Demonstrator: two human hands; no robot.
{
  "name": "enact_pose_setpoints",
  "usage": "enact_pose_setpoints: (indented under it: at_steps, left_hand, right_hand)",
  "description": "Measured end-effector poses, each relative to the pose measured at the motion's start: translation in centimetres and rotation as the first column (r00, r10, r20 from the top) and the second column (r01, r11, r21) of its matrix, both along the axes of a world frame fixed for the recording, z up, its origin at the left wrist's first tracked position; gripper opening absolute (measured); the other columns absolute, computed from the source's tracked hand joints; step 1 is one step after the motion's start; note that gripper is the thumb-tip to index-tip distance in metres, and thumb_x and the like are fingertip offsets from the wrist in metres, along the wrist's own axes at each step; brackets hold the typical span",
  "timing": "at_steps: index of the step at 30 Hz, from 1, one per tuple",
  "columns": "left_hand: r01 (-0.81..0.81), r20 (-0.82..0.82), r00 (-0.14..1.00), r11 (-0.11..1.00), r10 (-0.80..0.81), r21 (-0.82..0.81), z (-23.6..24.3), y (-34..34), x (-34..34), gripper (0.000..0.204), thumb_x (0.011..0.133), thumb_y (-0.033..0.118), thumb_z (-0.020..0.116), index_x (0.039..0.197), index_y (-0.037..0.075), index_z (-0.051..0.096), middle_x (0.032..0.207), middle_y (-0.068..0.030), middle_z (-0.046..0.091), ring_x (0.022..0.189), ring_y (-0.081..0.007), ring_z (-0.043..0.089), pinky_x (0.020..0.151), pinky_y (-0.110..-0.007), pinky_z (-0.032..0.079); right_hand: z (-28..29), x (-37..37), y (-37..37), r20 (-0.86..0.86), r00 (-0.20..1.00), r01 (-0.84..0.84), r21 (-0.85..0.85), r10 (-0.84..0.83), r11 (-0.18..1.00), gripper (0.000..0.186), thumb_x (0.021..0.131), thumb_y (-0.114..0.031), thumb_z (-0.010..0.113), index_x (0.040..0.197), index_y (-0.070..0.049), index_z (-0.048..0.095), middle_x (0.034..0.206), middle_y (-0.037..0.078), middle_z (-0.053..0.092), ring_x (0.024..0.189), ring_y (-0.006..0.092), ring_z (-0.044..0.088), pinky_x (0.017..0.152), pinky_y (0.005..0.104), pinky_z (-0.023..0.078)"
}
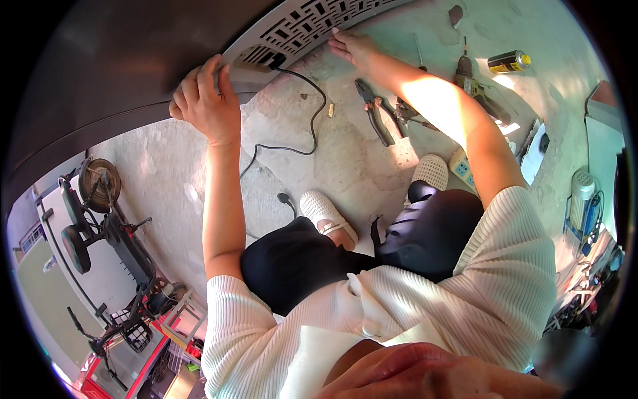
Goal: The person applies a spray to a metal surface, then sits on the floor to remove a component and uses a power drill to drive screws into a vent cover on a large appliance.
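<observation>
Pale, stained concrete floor (179, 166) runs under everything, with a dark bike (119, 239) at its left edge. Next comes a big dark cabinet (139, 73), filling the floor's upper left corner and reaching along the far edge. Its flat face looks stiff, smooth and a bit slippery; I would judge it heavy, better shifted by its firm outer edge than lifted. The left hand (207, 101) is right at that edge, fingers bent and parted over the rim, touching it; whether they squeeze or merely rest, I cannot tell. Beside it, the grey slotted panel (302, 30) seems thinner and likelier to flex, so its solid border would be the safer hold. A black cord (325, 103), soft and light, trails from the panel onto the floor. Farther right, the right hand (353, 50) reaches the panel's lower border, its fingers nearly straight, unclenched, tips against it, grasping nothing visible. Pliers (371, 100), a drill (464, 73) and a spray can (508, 62) lie toward the floor's upper right corner.
</observation>
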State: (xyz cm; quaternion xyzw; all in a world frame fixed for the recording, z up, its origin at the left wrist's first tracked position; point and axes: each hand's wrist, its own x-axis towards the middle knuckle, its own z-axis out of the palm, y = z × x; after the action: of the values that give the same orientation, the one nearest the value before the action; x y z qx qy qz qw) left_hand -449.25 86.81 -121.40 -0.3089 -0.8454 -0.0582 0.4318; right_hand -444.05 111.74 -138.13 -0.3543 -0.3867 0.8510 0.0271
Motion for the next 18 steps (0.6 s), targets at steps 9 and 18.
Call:
enact_pose_setpoints:
  at_steps: [9, 18]
  left_hand:
    - [-0.039, 0.018, 0.999, 0.998, 0.039, -0.041, 0.5, -0.1, 0.3, 0.015, 0.085, 0.039, 0.063, 0.094, 0.028, 0.066, 0.091, 0.0124, 0.059, 0.08, -0.0137, 0.05, 0.078, -0.033, 0.028]
    - [-0.076, 0.089, 0.993, 0.995, 0.081, -0.067, 0.4, -0.2, 0.8, 0.014, 0.083, 0.035, 0.066, 0.092, 0.024, 0.067, 0.09, 0.0078, 0.061, 0.087, -0.0171, 0.051, 0.082, -0.036, 0.028]
  right_hand:
    - [-0.4, -0.8, 1.3, 0.027, 0.991, -0.129, -0.074, 0.132, 0.989, 0.032, 0.084, -0.018, 0.071, 0.109, 0.0, 0.059, 0.107, 0.007, 0.062, 0.101, 0.0188, 0.061, 0.091, 0.0307, 0.053]
    - [-0.1, -1.6, 1.6, 0.03, 0.99, -0.138, -0.074, 0.141, 0.988, 0.026, 0.085, -0.011, 0.067, 0.107, 0.0, 0.06, 0.109, 0.011, 0.063, 0.1, 0.0208, 0.062, 0.088, 0.0307, 0.054]
